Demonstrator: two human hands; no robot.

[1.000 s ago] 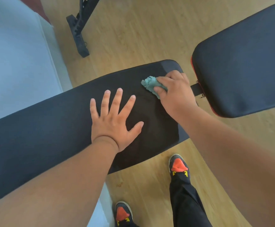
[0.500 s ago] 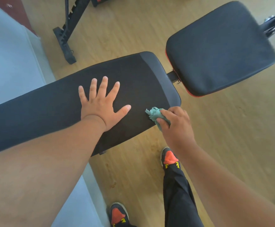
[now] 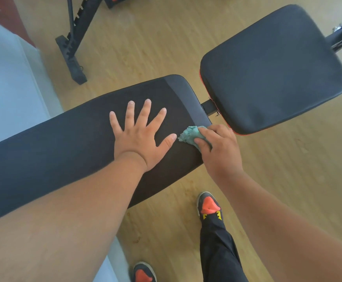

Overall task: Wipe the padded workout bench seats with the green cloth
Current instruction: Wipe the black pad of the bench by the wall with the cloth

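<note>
Green cloth (image 3: 190,136) bunched in right hand (image 3: 219,151) | left hand (image 3: 139,137) splayed flat on bench pad (image 3: 64,143)

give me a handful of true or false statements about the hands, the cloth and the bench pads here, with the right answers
1. The left hand lies flat with fingers spread on the long bench pad. True.
2. The green cloth is bunched in the right hand. True.
3. The cloth is on the square seat pad. False: it is at the near right corner of the long pad, by the gap between the two pads.
4. The left hand grips the cloth. False: it holds nothing; its thumb tip is just beside the cloth.
5. Both pads sit over a wooden floor. True.
</note>
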